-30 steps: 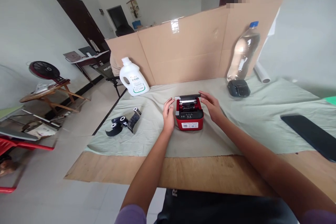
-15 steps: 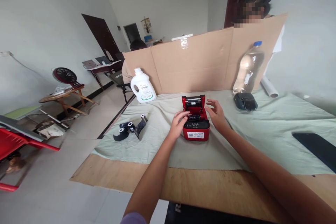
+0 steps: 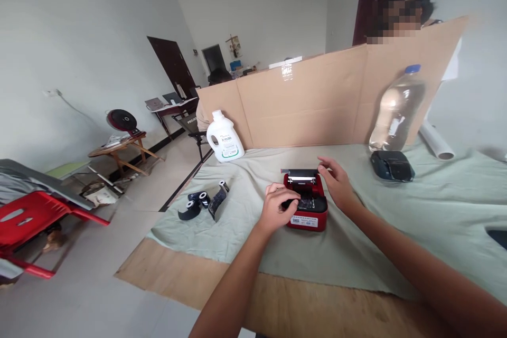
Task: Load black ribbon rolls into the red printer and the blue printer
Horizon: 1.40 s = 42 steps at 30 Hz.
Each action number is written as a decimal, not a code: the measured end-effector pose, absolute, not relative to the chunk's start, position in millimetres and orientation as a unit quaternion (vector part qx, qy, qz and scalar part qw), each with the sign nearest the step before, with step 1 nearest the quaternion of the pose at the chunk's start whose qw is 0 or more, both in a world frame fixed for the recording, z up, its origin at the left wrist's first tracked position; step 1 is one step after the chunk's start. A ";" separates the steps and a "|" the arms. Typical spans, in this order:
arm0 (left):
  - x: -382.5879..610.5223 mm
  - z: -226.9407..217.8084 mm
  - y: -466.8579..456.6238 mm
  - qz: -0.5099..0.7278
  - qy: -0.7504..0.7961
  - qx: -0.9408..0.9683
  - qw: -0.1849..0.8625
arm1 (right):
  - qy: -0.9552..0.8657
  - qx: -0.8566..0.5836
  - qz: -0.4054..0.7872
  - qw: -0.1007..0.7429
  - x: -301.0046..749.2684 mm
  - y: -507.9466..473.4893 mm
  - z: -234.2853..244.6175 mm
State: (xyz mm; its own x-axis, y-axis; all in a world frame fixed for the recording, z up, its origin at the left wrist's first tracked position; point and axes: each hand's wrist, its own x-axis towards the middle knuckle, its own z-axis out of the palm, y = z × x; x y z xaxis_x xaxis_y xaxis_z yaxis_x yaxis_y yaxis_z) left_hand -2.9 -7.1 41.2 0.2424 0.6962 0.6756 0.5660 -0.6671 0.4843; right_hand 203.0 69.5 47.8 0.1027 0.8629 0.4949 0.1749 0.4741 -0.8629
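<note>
Nearby: black rolls (image 3: 199, 202) left of printer (image 3: 310, 217), cardboard screen (image 3: 309, 105) behind.

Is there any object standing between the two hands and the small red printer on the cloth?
Nothing visible. The left hand rests on the small red plastic printer, and the right hand touches its lid.

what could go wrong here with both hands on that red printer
1. The left hand has its fingers curled at the open bay of the printer, and the right hand is at the open lid. Those fingers could get pinched if the lid shuts.
2. The printer sits on a loose, wrinkled cloth, so a push may slide it.
</note>
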 end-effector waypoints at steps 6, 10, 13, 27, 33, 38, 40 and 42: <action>-15.5 47.2 -16.5 0.390 0.406 0.826 0.025 | -0.643 -0.421 0.279 0.576 215.7 49.7 17.6; -15.1 43.1 -17.6 0.415 0.412 0.810 0.054 | -0.611 -0.407 0.387 0.558 215.9 49.7 2.8; -10.5 38.2 -10.9 0.481 0.436 0.757 0.077 | -0.601 -0.367 0.442 0.556 213.4 49.0 0.1; -17.1 31.1 51.5 0.528 0.413 0.555 0.493 | -0.566 -0.388 0.506 0.522 213.6 54.1 8.5; -15.8 17.9 52.0 0.501 0.391 0.522 0.568 | -0.559 -0.385 0.553 0.483 217.2 50.4 15.8; -16.1 9.7 41.0 0.475 0.389 0.508 0.604 | -0.566 -0.368 0.563 0.476 219.3 41.8 13.3; -15.1 8.4 40.0 0.481 0.384 0.505 0.605 | -0.569 -0.373 0.556 0.477 218.6 41.9 11.0; -15.5 7.8 38.6 0.495 0.391 0.506 0.588 | -0.567 -0.375 0.552 0.483 217.3 42.3 8.5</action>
State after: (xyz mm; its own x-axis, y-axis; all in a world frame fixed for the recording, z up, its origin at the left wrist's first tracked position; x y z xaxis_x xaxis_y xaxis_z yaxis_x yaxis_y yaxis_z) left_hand -15.5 38.6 7.8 0.2049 0.9779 0.0420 -0.1868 -0.0031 0.9824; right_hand 217.3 42.3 8.5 -0.2524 0.9582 0.1346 -0.1074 0.1105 -0.9881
